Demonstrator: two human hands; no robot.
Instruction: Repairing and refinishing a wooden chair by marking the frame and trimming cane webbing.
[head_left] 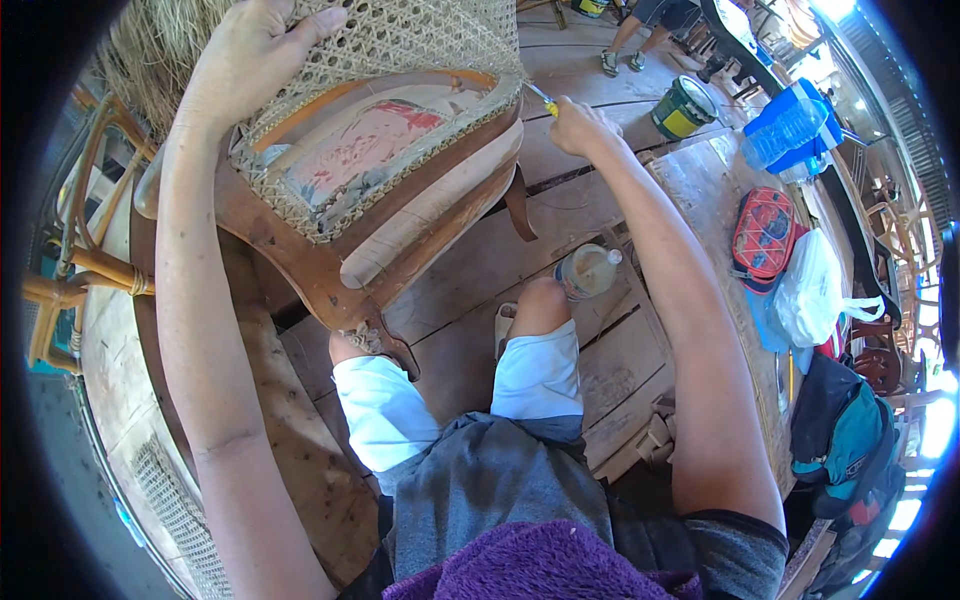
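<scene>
At nine o'clock stands furniture of smooth, round rattan poles (105, 265), bound at the joints; at ten, a bundle of dry, straw-like fibre (150, 45). At eleven o'clock the left hand (265, 45) lays its thumb on the cane; its other fingers are largely hidden, so I cannot tell whether they close on it. Just right of that forearm, also toward eleven, sits the wooden chair frame (430, 180). Its rounded opening has its long axis running from eight to two o'clock, and the nearer curved leg points to five, ending by the person's knee. The wood is brown and polished, edged with a band of tan weave. The cane sheet (425, 35), an open lattice, rises toward twelve. At one o'clock the right hand (585, 128) has its fingers wrapped around a yellow-handled tool (552, 106), whose slim metal shaft points between ten and eleven, near the frame's far corner. Farther right come a cylindrical bucket (685, 110), a red patterned pouch (765, 235) and, at three, a crinkled white plastic bag (812, 288).
</scene>
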